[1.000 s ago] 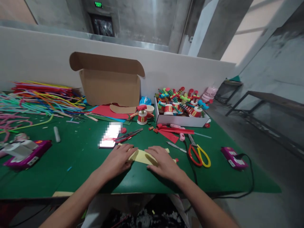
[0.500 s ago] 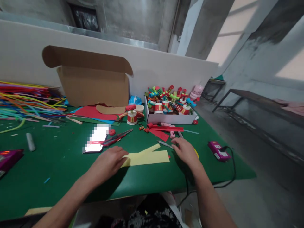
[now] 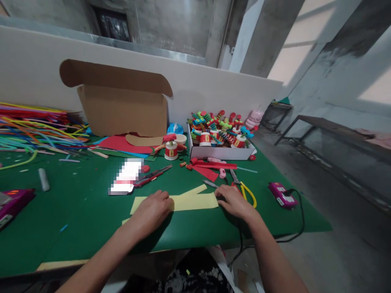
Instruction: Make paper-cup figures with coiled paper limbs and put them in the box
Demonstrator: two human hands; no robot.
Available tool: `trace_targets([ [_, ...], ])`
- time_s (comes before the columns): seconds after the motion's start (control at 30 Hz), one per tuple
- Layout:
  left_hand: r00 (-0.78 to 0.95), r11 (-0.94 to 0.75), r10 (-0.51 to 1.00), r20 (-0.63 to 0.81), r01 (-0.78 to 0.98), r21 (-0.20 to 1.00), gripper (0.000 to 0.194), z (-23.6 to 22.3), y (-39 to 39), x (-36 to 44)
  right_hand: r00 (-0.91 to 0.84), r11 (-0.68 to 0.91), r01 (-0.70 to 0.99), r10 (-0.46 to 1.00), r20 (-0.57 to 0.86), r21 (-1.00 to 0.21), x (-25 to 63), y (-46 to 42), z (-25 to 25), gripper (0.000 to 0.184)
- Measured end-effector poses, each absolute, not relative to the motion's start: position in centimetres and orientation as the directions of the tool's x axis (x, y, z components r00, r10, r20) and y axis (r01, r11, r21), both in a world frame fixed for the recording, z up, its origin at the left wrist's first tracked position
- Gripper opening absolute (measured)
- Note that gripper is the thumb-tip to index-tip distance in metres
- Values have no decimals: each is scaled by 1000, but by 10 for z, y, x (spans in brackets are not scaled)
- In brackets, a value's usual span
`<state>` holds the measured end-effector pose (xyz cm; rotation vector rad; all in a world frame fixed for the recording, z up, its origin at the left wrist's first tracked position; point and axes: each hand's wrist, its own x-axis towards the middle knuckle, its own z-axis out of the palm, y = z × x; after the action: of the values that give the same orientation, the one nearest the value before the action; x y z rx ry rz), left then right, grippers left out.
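Observation:
A wide pale yellow paper strip (image 3: 195, 202) lies on the green table in front of me, with a narrower yellow strip (image 3: 193, 190) crossing out from behind it at an angle. My left hand (image 3: 155, 209) presses on the wide strip left of its middle, fingers curled together on the paper. At the strip's right end, my right hand (image 3: 235, 200) has its fingertips closed on the edge; the thumb is partly hidden. Just beyond that hand lie a grey pen (image 3: 210, 184) and yellow-handled scissors (image 3: 248, 193).
A white box (image 3: 221, 152) of colourful cup figures stands at the back, beside one loose cup figure (image 3: 171, 150). Dark scissors (image 3: 152, 176), a phone (image 3: 126, 177), a pink glue gun (image 3: 222, 172) and red paper (image 3: 209, 173) lie around. A cabled purple box (image 3: 282, 195) sits right.
My right hand has moved left from beside the pen to the strip's right end, uncovering the yellow-handled scissors. My left hand has slid right along the strip, exposing its left end.

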<state>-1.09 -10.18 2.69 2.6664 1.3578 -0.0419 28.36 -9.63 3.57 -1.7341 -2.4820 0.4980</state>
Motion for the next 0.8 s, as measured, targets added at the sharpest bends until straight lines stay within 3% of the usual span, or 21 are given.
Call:
trace_targets([
  [0.2, 587, -576, 804, -90, 808, 122, 22, 25, -103, -10, -435, 370, 854, 894, -111, -366, 272, -98, 33, 13],
  [0.4, 606, -591, 793, -58, 790, 162, 24, 22, -103, -13, -346, 312, 914, 934, -94, -260, 271, -101, 33, 21],
  [0.5, 629, -620, 776, 50, 746, 243, 25, 25, -100, -30, -182, 181, 961, 983, 15, -209, 300, -102, 46, 21],
  [0.6, 569, -589, 808, 153, 770, 246, 24, 27, -96, -59, 39, -16, 992, 983, 181, -126, 343, -106, 66, 22],
  [0.7, 480, -510, 859, 179, 832, 217, 24, 24, -98, -88, 287, -288, 957, 937, 199, -20, 392, -120, 81, 19],
  [0.8, 451, -481, 876, 172, 843, 243, 29, 19, -109, -105, 431, -442, 897, 865, 255, -15, 445, -146, 78, 18],
])
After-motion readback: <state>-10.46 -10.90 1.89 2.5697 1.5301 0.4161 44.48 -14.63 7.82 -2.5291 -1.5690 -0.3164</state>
